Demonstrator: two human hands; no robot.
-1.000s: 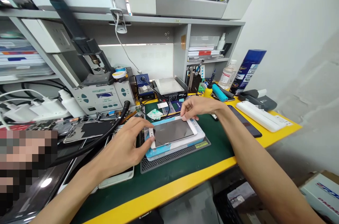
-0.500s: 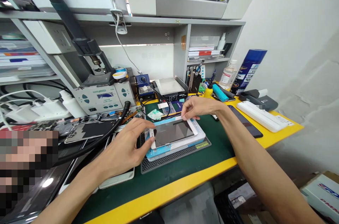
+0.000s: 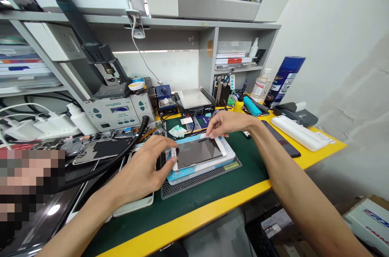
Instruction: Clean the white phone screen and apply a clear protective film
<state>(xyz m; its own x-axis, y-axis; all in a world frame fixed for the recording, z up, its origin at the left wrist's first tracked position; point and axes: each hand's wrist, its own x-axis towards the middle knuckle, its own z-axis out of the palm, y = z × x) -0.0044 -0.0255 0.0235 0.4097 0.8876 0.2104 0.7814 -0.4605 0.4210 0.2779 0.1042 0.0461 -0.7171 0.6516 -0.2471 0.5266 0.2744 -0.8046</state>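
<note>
One black holder (image 3: 223, 92) contains tools (image 3: 228, 76); left hand (image 3: 148, 161) clasps a white-framed phone (image 3: 200, 153), right hand (image 3: 223, 124) touches its corner, grip unclear; poses unchanged.

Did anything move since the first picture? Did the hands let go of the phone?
Nothing has visibly moved except the whole view, which wobbled a tiny bit. The left hand is still at the left end of the white phone, and the right hand is still at its far edge, near the right end. The phone stayed on the blue-and-white box.
</note>
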